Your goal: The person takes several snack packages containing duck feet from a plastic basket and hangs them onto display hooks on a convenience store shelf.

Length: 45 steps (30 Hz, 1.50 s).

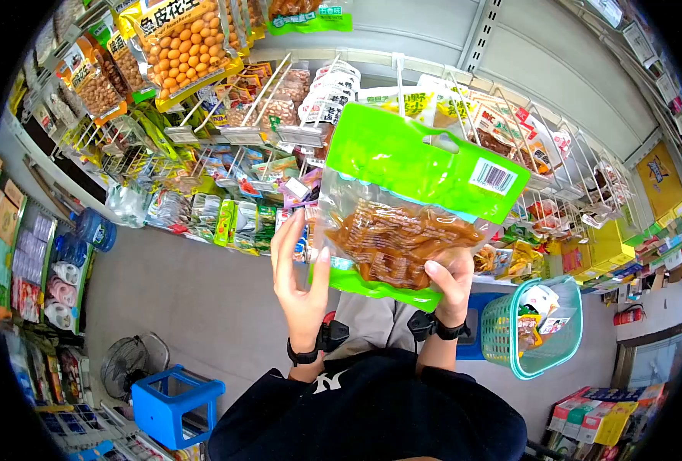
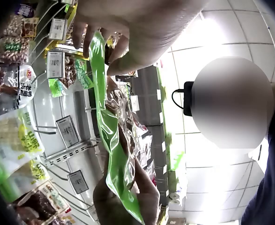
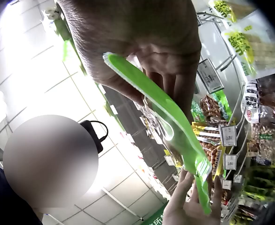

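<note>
A clear snack bag (image 1: 402,238) with bright green ends, a barcode and brown food pieces is held up before the shelves, tilted. At its lower right corner my right hand (image 1: 454,286) grips it, thumb across the front and fingers behind. My left hand (image 1: 298,284) is at the bag's left edge, fingers fairly straight and spread, with the thumb tip overlapping the edge. Seen edge-on in the left wrist view, the bag's green band (image 2: 110,136) runs between both hands. The right wrist view shows my left hand (image 3: 191,206) at the far end.
Hanging snack packets (image 1: 183,50) and wire hooks line the rack ahead. A teal basket (image 1: 494,326) with several packets stands on a blue stool (image 1: 471,323) at right. Another blue stool (image 1: 178,396) and a fan (image 1: 126,365) stand at lower left, a water jug (image 1: 95,229) farther back.
</note>
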### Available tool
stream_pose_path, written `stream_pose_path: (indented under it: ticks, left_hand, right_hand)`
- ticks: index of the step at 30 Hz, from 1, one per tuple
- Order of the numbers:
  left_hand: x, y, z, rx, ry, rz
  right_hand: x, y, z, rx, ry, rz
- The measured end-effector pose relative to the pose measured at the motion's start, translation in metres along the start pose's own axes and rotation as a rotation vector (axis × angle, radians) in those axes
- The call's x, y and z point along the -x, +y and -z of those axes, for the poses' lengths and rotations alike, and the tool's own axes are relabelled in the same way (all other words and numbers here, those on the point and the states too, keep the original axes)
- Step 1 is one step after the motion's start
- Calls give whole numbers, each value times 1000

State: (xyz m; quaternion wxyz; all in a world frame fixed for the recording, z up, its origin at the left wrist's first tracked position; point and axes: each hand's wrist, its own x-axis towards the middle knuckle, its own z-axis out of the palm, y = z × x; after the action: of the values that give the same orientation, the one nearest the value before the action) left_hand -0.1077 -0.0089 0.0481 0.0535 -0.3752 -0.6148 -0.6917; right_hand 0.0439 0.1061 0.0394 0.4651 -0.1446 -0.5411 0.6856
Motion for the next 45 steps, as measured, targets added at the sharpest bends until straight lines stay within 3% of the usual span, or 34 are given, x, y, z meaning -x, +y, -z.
stream_pose_path:
  ticks: [3,5,7,11,13,15,16,18,19,22,25,26,29,34,37,39,41,43,45]
  left_hand:
    - [-2,13,5,-190,-39,-78]
    - [0,14,5,-112,-39,-38]
    - [0,16,5,-216,-56,-93]
    - [-1,17,9,-310,-236,-57]
    - [1,6,11,-231,-287,-50]
    - [2,8,9,117,-352,-17]
    - [6,-2,11,202,-380,-32]
    - [14,-9,14,270,-358,55]
    - [23,-15,19,275,-352,130]
    - [30,-19,38,545,-303,415]
    - [29,-28,58,518,-256,287]
    - [23,-20,55,500,-99,183]
    - [19,-13,68,717,101,340]
    - [7,-13,75,736,284,214]
    - [13,-23,81,796,330,248]
    - [9,-18,83,818,329,249]
    - [6,-13,86,840,320,250]
    - [1,-10,88,887,230,239]
    - [-5,-6,87,887,185,237]
  right_hand:
    - [-1,5,-4,53,2,13]
    - [-3,5,-10,53,-17,10]
    - [-3,7,-15,73,-19,6]
    - [-5,9,-28,280,-87,44]
    - [-8,12,-41,304,-104,65]
    - [-4,27,-44,406,-156,35]
    - [-9,18,-55,440,-296,83]
    - [-17,4,-77,488,-545,250]
    - [-18,5,-84,457,-634,240]
    - [-22,2,-103,575,-783,316]
    - [-21,-1,-117,649,-956,324]
    - [-21,-4,-119,689,-1041,310]
    - [-27,5,-118,666,-1131,392]
    - [-28,0,-118,648,-1269,286]
    - [-34,3,-111,544,-1149,339]
    - [-40,0,-105,737,-836,506]
    - [-44,-4,-106,721,-629,452]
    - [-49,2,-106,634,-617,374]
    - [-54,6,-103,273,-708,-42]
